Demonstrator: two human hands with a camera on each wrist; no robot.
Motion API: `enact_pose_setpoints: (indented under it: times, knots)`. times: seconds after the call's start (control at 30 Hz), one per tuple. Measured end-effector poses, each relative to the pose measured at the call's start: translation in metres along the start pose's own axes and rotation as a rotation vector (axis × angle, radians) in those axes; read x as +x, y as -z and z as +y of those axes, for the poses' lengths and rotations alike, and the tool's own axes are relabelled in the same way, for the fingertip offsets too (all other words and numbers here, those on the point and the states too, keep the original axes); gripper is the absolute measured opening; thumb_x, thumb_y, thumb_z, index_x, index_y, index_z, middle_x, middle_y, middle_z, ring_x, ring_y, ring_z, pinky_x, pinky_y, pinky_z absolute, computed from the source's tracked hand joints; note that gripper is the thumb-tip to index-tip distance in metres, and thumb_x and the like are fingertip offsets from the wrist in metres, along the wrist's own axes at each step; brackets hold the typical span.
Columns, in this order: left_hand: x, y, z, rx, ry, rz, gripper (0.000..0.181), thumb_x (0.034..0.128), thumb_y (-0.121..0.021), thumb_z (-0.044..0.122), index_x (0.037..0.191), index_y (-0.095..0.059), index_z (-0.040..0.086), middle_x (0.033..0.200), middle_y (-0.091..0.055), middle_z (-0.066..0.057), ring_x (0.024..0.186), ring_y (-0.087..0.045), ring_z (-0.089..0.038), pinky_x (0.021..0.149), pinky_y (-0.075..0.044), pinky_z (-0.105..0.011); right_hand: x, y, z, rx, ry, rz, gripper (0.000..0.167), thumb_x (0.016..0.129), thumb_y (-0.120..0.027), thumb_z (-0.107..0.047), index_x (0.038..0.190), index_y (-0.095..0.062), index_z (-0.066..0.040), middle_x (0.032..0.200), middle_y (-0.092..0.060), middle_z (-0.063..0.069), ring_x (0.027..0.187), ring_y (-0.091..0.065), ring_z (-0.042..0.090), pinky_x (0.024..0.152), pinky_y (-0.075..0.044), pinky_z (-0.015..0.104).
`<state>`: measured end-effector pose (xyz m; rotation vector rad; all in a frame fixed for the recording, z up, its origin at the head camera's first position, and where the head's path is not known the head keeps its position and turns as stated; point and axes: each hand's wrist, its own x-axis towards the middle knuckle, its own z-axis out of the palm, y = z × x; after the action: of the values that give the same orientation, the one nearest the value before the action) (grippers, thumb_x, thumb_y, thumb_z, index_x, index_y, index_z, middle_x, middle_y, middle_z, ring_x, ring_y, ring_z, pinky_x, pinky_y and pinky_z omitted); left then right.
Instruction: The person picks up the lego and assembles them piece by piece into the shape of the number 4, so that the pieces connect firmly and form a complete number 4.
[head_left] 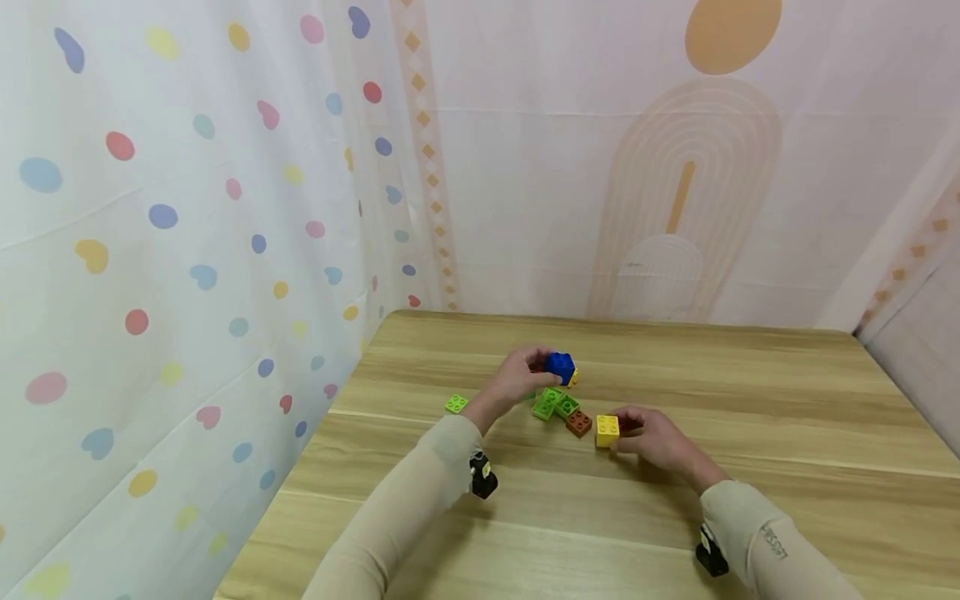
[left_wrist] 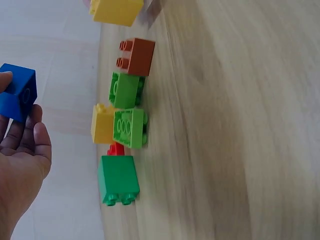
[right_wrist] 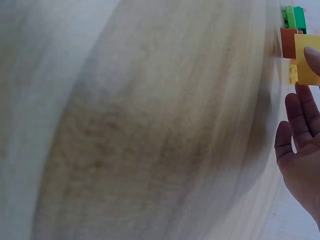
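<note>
My left hand (head_left: 517, 375) pinches a blue toy brick (head_left: 560, 367) between thumb and fingers. In the left wrist view the blue brick (left_wrist: 22, 87) is held above the table. My right hand (head_left: 656, 437) grips a yellow brick (head_left: 607, 431), its thumb pressed on one side in the right wrist view. Between the hands lie green bricks (head_left: 546, 404) and an orange-brown brick (head_left: 578, 423). A second yellow brick (left_wrist: 103, 125), a red one (left_wrist: 116, 149) and a darker green one (left_wrist: 120, 177) appear in the left wrist view; the left hand mostly hides these in the head view.
A flat lime-green brick (head_left: 457, 404) lies left of the left forearm. The wooden table (head_left: 787, 392) reaches back to a patterned curtain (head_left: 525, 208), and a dotted curtain (head_left: 187, 333) hangs along the left side. Each wrist carries a small black camera.
</note>
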<state>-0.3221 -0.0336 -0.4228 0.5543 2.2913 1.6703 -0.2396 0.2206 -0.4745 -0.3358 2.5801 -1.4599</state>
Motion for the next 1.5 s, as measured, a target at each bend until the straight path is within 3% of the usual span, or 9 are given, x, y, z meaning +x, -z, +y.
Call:
enact_pose_setpoints:
  times: [0.27, 0.4, 0.7, 0.87, 1.0, 1.33, 1.5]
  knots:
    - [-0.003, -0.014, -0.002, 0.009, 0.042, -0.015, 0.039, 0.0890, -0.076, 0.018, 0.125, -0.065, 0.011, 0.118, -0.066, -0.004, 0.109, -0.060, -0.020, 0.096, -0.048, -0.037, -0.002, -0.002, 0.005, -0.032, -0.044, -0.022, 0.041, 0.087, -0.076, -0.008, 0.126, -0.063, -0.002, 0.110, -0.064, 0.007, 0.102, -0.057, 0.023, 0.091, -0.046, 0.043]
    - [-0.003, -0.019, -0.004, 0.045, 0.031, -0.030, 0.039, 0.0885, -0.077, 0.024, 0.124, -0.066, 0.013, 0.112, -0.067, -0.001, 0.104, -0.060, -0.018, 0.093, -0.049, -0.036, -0.002, -0.004, 0.007, -0.039, -0.063, -0.025, 0.039, 0.088, -0.076, -0.012, 0.124, -0.064, -0.005, 0.109, -0.065, 0.005, 0.101, -0.057, 0.021, 0.090, -0.047, 0.043]
    - [-0.004, -0.034, -0.005, 0.058, 0.023, -0.044, 0.037, 0.0848, -0.081, 0.017, 0.119, -0.068, 0.009, 0.101, -0.064, -0.001, 0.095, -0.056, -0.015, 0.087, -0.046, -0.033, -0.002, -0.007, 0.010, -0.060, -0.060, -0.007, 0.041, 0.087, -0.077, -0.014, 0.124, -0.064, -0.002, 0.109, -0.066, 0.004, 0.099, -0.058, 0.020, 0.086, -0.048, 0.040]
    - [-0.006, -0.042, -0.006, 0.109, 0.038, -0.079, 0.040, 0.0848, -0.081, 0.019, 0.121, -0.068, 0.010, 0.103, -0.064, 0.000, 0.095, -0.056, -0.015, 0.084, -0.046, -0.030, -0.001, -0.008, 0.011, -0.074, -0.073, 0.001, 0.042, 0.086, -0.078, -0.016, 0.124, -0.064, -0.002, 0.111, -0.066, 0.004, 0.101, -0.058, 0.020, 0.090, -0.047, 0.043]
    - [-0.006, -0.048, -0.009, 0.127, 0.014, -0.110, 0.037, 0.0861, -0.080, 0.019, 0.121, -0.068, 0.011, 0.102, -0.064, 0.001, 0.096, -0.056, -0.016, 0.081, -0.047, -0.029, -0.002, -0.007, 0.011, -0.064, -0.075, 0.001, 0.042, 0.086, -0.078, -0.016, 0.124, -0.065, -0.002, 0.113, -0.066, 0.005, 0.104, -0.059, 0.021, 0.093, -0.047, 0.045]
    - [-0.008, -0.059, -0.018, 0.079, 0.005, -0.183, 0.033, 0.0875, -0.078, 0.014, 0.120, -0.068, 0.016, 0.094, -0.064, -0.001, 0.081, -0.058, -0.014, 0.075, -0.053, -0.036, -0.001, -0.008, 0.011, -0.016, -0.074, -0.002, 0.042, 0.086, -0.079, -0.016, 0.123, -0.066, -0.001, 0.112, -0.068, 0.006, 0.103, -0.060, 0.021, 0.094, -0.046, 0.045]
    - [-0.008, -0.063, -0.022, 0.094, -0.013, -0.180, 0.033, 0.0875, -0.077, 0.011, 0.119, -0.069, 0.016, 0.093, -0.065, 0.001, 0.078, -0.057, -0.013, 0.068, -0.050, -0.029, 0.000, -0.008, 0.011, -0.022, -0.071, -0.001, 0.035, 0.085, -0.079, -0.018, 0.116, -0.069, -0.004, 0.108, -0.068, 0.004, 0.100, -0.059, 0.020, 0.091, -0.045, 0.042]
